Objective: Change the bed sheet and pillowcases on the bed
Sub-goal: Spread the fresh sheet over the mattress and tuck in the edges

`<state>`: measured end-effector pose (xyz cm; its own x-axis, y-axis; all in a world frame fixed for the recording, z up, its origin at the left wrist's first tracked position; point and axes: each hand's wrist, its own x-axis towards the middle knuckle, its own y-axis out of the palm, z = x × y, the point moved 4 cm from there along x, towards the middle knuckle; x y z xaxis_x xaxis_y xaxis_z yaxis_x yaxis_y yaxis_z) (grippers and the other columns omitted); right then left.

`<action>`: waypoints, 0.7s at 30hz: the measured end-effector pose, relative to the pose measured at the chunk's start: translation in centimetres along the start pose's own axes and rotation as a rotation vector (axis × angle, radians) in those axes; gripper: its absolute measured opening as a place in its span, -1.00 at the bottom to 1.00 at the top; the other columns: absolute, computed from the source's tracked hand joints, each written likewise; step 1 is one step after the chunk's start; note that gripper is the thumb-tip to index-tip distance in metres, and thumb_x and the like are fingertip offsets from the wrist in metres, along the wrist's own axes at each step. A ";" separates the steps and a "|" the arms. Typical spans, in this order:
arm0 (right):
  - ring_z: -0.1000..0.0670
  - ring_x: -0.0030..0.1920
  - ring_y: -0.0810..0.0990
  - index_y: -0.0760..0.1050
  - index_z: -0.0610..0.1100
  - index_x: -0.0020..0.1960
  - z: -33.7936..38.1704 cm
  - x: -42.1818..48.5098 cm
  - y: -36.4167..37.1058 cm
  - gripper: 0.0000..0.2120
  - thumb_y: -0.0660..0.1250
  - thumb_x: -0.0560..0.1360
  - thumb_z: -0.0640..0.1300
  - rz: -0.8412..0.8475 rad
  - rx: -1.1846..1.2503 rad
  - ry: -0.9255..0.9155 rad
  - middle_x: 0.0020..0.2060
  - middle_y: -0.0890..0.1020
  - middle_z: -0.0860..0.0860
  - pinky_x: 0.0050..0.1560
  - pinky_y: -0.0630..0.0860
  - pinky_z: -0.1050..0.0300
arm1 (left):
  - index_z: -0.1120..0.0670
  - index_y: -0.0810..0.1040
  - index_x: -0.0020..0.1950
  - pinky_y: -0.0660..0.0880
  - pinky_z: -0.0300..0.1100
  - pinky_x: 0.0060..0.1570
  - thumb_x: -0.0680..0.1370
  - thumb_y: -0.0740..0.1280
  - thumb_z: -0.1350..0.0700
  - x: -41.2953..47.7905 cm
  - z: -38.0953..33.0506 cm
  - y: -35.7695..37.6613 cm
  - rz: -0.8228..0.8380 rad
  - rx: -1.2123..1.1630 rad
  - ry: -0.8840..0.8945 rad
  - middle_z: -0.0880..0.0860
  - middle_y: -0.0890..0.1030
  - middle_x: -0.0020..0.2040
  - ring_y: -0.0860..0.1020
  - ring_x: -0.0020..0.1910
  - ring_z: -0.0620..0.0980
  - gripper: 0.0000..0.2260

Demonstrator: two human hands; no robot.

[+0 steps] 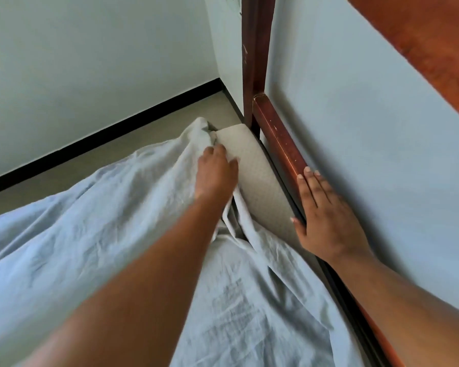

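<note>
Far corner of the bed, seen from above. The pale blue bed sheet (96, 234) covers most of the mattress (252, 176) in loose wrinkles, but the corner and a strip along the right edge are bare, showing grey-beige fabric beside the wooden side rail (278, 139), which meets the bed post (255, 62) against the wall (368, 128). The floor (143, 133) runs along the far side. No pillows or pillowcases are in view. Whether the sheet is being drawn over this corner or peeled off cannot be told from the frame; in either case the step is best done by keeping a firm bunch of the hem, lifting the mattress corner slightly, and moving the cloth squarely over the corner rather than dragging it diagonally, which would likely pull slack from the other side. The left hand (217, 168) lies on the gathered sheet edge at the mattress corner, fingers curled into the folds; it appears to be closed on the cloth, though the fingertips are partly hidden. The right hand (326, 215) is flat and open, palm and spread fingers resting on the side rail and wall, thumb against the mattress edge, holding nothing and apparently bracing.
</note>
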<state>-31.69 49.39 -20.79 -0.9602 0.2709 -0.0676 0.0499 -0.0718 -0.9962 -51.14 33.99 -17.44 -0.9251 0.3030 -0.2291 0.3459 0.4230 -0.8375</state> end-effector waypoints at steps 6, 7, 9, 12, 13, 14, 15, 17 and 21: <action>-0.12 0.63 0.07 0.03 -0.22 0.65 0.1 -0.3 0.3 -0.15 0.32 0.53 0.09 0.018 0.003 0.001 0.64 0.07 -0.15 0.55 0.20 -0.03 | 0.10 0.36 0.32 0.45 0.04 0.16 0.54 0.39 -0.19 -7.6 1.9 5.6 0.055 0.047 -0.284 0.08 0.40 0.32 0.38 0.33 0.14 -0.48; -0.12 0.63 0.08 0.03 -0.22 0.65 -0.2 0.0 0.2 -0.15 0.31 0.53 0.08 0.010 0.005 0.006 0.64 0.07 -0.15 0.55 0.20 -0.02 | 0.09 0.33 0.36 0.45 0.08 0.18 0.54 0.39 -0.20 -7.2 2.1 6.0 0.082 0.094 -0.378 0.09 0.35 0.36 0.34 0.36 0.15 -0.45; -0.13 0.63 0.09 0.04 -0.23 0.65 -0.2 0.1 0.2 -0.16 0.31 0.53 0.08 0.009 0.007 0.008 0.64 0.08 -0.16 0.53 0.22 -0.03 | 0.05 0.34 0.38 0.44 0.14 0.19 0.59 0.34 -0.09 -6.5 3.1 6.3 0.141 0.101 -0.531 0.09 0.30 0.38 0.30 0.37 0.17 -0.56; -0.13 0.62 0.11 0.05 -0.23 0.65 -0.3 0.1 0.2 -0.16 0.33 0.52 0.07 0.004 0.023 0.002 0.64 0.10 -0.16 0.53 0.24 -0.04 | -0.05 0.46 0.33 0.38 0.16 0.22 0.65 0.19 0.04 -5.2 3.7 6.0 0.087 0.097 -0.621 0.12 0.28 0.37 0.27 0.34 0.20 -0.74; -0.14 0.62 0.11 0.05 -0.23 0.65 -0.2 0.1 0.3 -0.15 0.33 0.52 0.07 0.006 0.032 -0.001 0.64 0.10 -0.16 0.54 0.25 -0.05 | -0.05 0.48 0.30 0.37 0.14 0.23 0.66 0.19 0.01 -4.8 3.3 5.8 0.045 0.038 -0.594 0.14 0.30 0.37 0.28 0.34 0.21 -0.76; -0.13 0.63 0.10 0.04 -0.23 0.65 0.1 0.1 0.3 -0.15 0.33 0.52 0.06 0.006 0.043 -0.001 0.64 0.09 -0.16 0.55 0.26 -0.06 | 0.00 0.49 0.25 0.38 0.08 0.22 0.66 0.21 -0.02 -4.1 2.5 5.7 0.008 -0.067 -0.515 0.16 0.36 0.35 0.34 0.33 0.20 -0.78; -0.13 0.63 0.09 0.03 -0.23 0.65 -0.2 0.3 0.2 -0.16 0.31 0.52 0.04 0.010 0.049 -0.005 0.64 0.08 -0.15 0.55 0.26 -0.06 | 0.07 0.49 0.16 0.40 0.00 0.15 0.66 0.22 -0.03 -3.2 0.7 5.9 -0.024 -0.203 -0.393 0.18 0.46 0.27 0.43 0.25 0.18 -0.80; -0.10 0.64 0.07 0.00 -0.20 0.66 0.2 0.2 0.1 -0.19 0.27 0.52 -0.03 0.013 0.064 0.001 0.65 0.07 -0.13 0.55 0.26 -0.05 | 0.14 0.45 -0.02 0.42 -0.06 -0.05 0.66 0.24 -0.03 -2.6 -2.6 5.6 -0.020 -0.522 -0.189 0.14 0.58 -0.04 0.53 -0.05 0.13 -0.76; -0.09 0.64 0.07 0.01 -0.19 0.66 -0.4 0.1 0.2 -0.25 0.20 0.55 -0.05 0.000 0.094 0.020 0.64 0.09 -0.12 0.54 0.28 -0.06 | 0.09 0.47 -0.08 0.47 -0.09 -0.11 0.65 0.26 -0.02 -1.6 -4.9 6.9 0.159 -0.868 -0.165 -0.01 0.52 -0.22 0.48 -0.24 -0.08 -0.79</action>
<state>-31.71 49.75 -21.05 -0.9546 0.2895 -0.0698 0.0232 -0.1614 -0.9866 -46.50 40.61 -20.41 -0.8440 0.3144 -0.4346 0.4064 0.9036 -0.1354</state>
